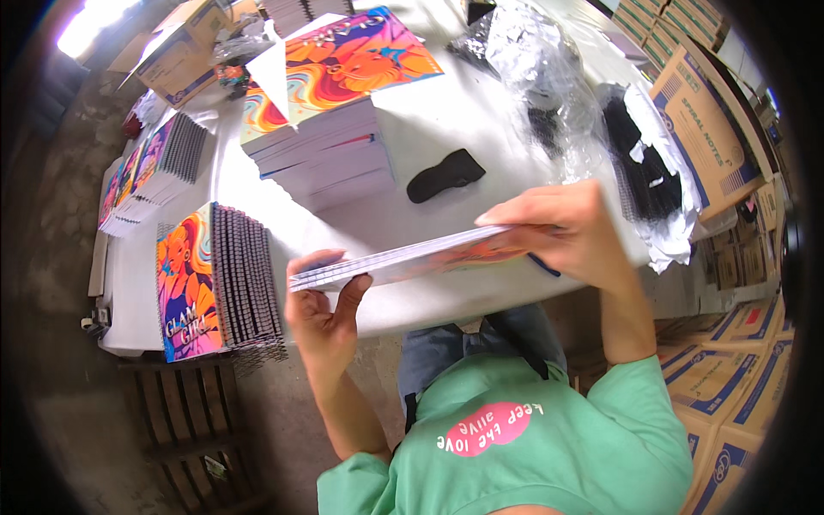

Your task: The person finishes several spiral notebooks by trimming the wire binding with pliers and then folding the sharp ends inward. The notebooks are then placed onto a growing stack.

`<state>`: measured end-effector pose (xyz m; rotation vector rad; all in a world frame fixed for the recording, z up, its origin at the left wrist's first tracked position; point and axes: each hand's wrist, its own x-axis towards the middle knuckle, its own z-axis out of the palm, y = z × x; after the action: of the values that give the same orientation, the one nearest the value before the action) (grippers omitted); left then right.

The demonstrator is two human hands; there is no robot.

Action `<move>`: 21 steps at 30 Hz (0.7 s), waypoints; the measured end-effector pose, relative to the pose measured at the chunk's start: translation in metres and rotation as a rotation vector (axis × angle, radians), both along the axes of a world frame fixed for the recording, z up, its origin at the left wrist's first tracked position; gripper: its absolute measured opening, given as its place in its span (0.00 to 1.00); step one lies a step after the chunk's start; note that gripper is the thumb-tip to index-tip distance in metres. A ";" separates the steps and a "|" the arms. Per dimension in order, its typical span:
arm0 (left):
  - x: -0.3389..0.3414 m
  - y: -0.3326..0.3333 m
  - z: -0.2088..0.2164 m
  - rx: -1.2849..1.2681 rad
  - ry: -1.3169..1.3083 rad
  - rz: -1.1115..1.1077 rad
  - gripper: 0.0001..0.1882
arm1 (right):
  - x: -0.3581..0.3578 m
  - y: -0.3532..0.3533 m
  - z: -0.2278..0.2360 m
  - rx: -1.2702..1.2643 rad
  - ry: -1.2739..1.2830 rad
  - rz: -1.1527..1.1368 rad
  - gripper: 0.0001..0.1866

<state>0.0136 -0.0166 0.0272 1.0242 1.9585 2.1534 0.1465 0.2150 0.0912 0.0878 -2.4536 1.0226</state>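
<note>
Level over the table's near edge, I hold a thin stack of notebook sheets (412, 257) almost edge-on, with an orange printed cover showing on its near side. My left hand (324, 313) pinches the left end, thumb below and fingers above. My right hand (566, 227) grips the right end; some of its fingers are hidden behind the stack. Just beyond stands a tall pile of loose sheets with colourful covers (360, 64). A black oblong object (446, 176) lies on the white tabletop beside that pile.
Spiral-bound notebooks (245, 275) stand piled at the table's left edge, with another bound pile (163, 167) behind. Clear plastic wrap (536, 69) and black binding coils (639, 163) lie at right. Cardboard boxes (699, 129) stand beyond. A slatted dark seat (193, 429) is at lower left.
</note>
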 end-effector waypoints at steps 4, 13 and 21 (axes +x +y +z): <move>0.010 -0.004 -0.089 0.043 -0.196 -0.005 0.17 | -0.003 -0.006 -0.066 -0.589 -0.013 -0.045 0.34; 0.012 -0.008 -0.093 -0.112 -0.195 -0.052 0.17 | 0.012 0.014 -0.084 -0.957 0.063 0.112 0.48; 0.011 0.006 -0.096 -0.048 0.055 0.077 0.25 | 0.008 -0.020 -0.102 -0.679 -0.040 -0.058 0.17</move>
<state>0.0243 -0.0106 -0.0684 1.0272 2.0968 2.1267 0.1546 0.1946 -0.0109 -0.2261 -1.9975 1.7733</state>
